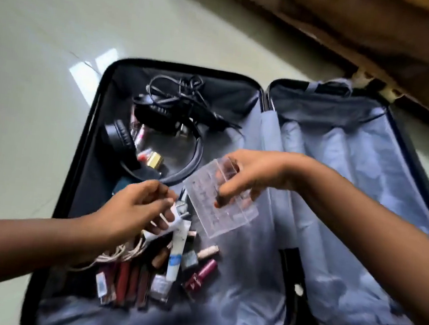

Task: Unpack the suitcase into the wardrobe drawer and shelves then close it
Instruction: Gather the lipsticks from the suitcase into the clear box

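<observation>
The suitcase (pixel 100 114) lies open flat on the floor (pixel 35 53). Your right hand (pixel 248 176) grips a clear plastic box (pixel 220 202) at centre. Your left hand (pixel 135 207) pinches a white charger (pixel 176 224) at 8 o'clock. Bottle (pixel 200 273) labels blur beyond reading. The half at 3 o'clock offers bare lining; a wooden edge (pixel 324 42) borders 1 o'clock.
</observation>
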